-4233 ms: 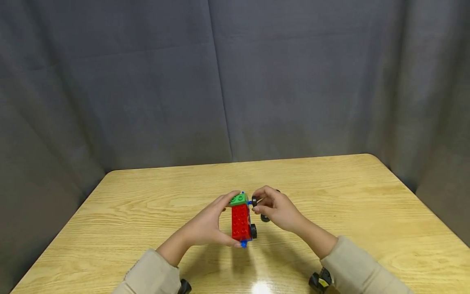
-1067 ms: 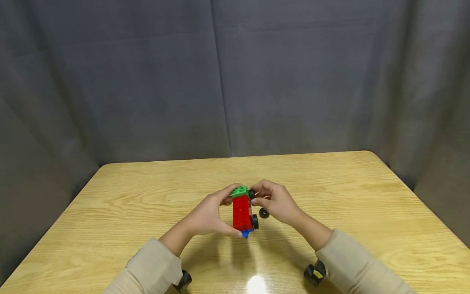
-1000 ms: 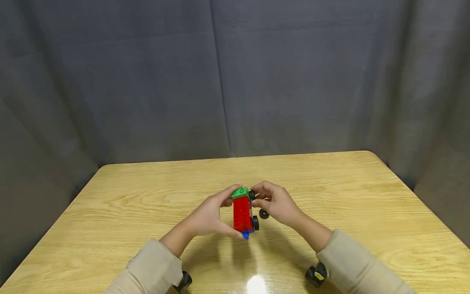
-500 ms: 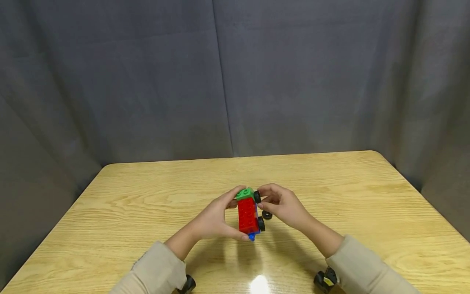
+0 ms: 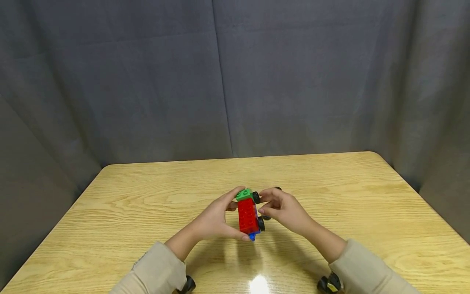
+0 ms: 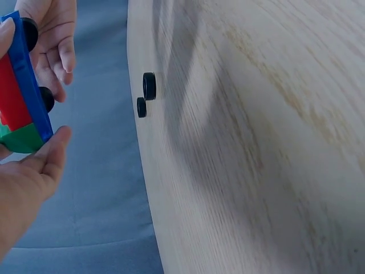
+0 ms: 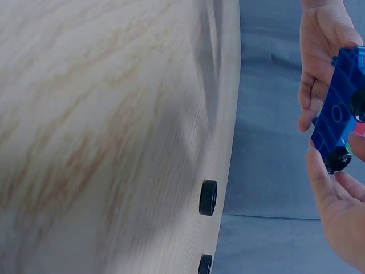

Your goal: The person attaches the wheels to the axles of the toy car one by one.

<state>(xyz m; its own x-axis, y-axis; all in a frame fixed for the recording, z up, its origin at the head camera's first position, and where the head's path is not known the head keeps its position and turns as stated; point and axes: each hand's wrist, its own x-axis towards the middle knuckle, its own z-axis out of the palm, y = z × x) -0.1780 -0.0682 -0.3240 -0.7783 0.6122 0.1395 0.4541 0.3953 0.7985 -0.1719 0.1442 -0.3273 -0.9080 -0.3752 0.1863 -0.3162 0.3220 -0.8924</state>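
My left hand [image 5: 216, 218] grips a toy car [image 5: 248, 214] between thumb and fingers, holding it up over the table. The car has a red brick on top, a green brick at its far end and a blue chassis [image 7: 337, 108]. Two black wheels sit along its right side, the front wheel [image 5: 256, 197] by the green brick and the rear wheel [image 5: 261, 223] nearer me. Beside the front wheel is my right hand [image 5: 288, 210], its index fingertip right at the tyre and its thumb apart from it. In the right wrist view, that wheel shows between the spread fingers.
Two loose black wheels stand on the wooden table [image 5: 147, 196]: a nearer wheel [image 7: 208, 197] and a farther wheel [image 5: 278, 188], both partly hidden behind my right hand in the head view. A grey curtain [image 5: 165, 102] hangs behind the table.
The front wheel stood out from the car on a blue axle and now sits close against its side. My right hand has just loosened and drawn slightly back from that wheel.
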